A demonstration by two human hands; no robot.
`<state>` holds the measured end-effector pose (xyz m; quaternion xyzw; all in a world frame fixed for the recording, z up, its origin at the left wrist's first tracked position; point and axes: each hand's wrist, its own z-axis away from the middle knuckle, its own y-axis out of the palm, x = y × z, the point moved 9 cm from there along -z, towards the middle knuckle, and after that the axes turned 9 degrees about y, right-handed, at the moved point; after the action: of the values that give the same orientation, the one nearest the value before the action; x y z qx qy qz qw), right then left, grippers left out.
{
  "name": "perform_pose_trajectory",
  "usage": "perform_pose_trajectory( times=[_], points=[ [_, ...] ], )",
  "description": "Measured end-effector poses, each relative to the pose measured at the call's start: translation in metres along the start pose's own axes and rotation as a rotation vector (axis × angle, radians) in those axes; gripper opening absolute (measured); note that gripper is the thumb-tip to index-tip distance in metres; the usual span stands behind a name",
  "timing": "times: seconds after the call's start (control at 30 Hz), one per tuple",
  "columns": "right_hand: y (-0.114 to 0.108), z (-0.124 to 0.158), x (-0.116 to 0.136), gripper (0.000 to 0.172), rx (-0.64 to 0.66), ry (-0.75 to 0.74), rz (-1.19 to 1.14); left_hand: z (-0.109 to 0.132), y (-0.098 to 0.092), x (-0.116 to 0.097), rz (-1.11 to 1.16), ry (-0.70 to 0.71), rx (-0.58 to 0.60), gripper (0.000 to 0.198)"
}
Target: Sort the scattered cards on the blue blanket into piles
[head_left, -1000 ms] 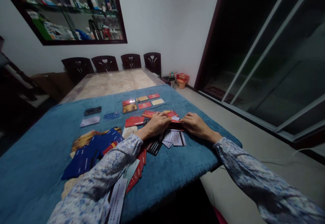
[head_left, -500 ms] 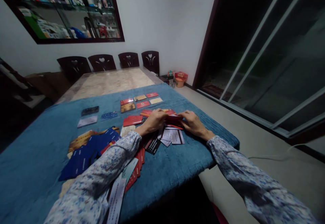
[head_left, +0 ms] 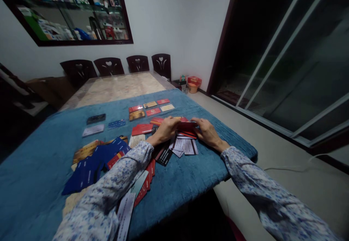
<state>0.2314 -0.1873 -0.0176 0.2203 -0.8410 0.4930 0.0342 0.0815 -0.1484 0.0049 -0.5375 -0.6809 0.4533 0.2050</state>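
Between both hands, a dark red stack of cards [head_left: 187, 125] is held upright on its long edge. My left hand [head_left: 167, 129] grips its left end with closed fingers. At the other end, my right hand [head_left: 206, 131] pinches it between thumb and fingers. Red and white cards [head_left: 190, 146] lie fanned beneath the hands, beside a black card [head_left: 164, 156]. Left of my left hand are red cards [head_left: 142, 129] and a cream card [head_left: 136, 140]. A fan of red cards [head_left: 144, 190] lies partly under my left sleeve. How many cards the hands hold is unclear.
Blue cards [head_left: 89, 166] spread over the left of the blue cloth [head_left: 196, 179]. Sorted small piles, including a gold card [head_left: 136, 115] and a black card [head_left: 96, 118], sit farther back. Dark chairs [head_left: 110, 66] line the far side of the table.
The held red cards have tilted slightly, showing more of their face. Both hands stay in nearly the same place, and the cards on the cloth have not moved.
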Motion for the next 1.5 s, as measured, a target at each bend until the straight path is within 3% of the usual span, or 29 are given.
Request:
perform_pose_trajectory(
  times=[0.5,0.7,1.0,1.17,1.5],
  points=[
    [0.005,0.0,-0.006,0.036,-0.002,0.085,0.053,0.007,0.01,0.012,0.021,-0.125,0.025,0.053],
    [0.007,-0.002,-0.001,0.039,-0.025,-0.012,0.054,0.007,0.011,0.013,0.032,-0.103,0.005,0.056],
    [0.006,-0.001,0.003,0.052,-0.042,-0.072,0.016,0.006,0.008,0.017,0.051,-0.115,-0.043,0.042],
    [0.009,-0.002,0.0,0.058,-0.028,-0.055,0.0,0.007,0.01,0.018,0.043,-0.101,-0.022,0.045],
    [0.008,-0.002,0.002,0.053,-0.02,-0.059,0.038,0.008,0.004,0.017,0.064,-0.019,0.024,0.06]
  ],
)
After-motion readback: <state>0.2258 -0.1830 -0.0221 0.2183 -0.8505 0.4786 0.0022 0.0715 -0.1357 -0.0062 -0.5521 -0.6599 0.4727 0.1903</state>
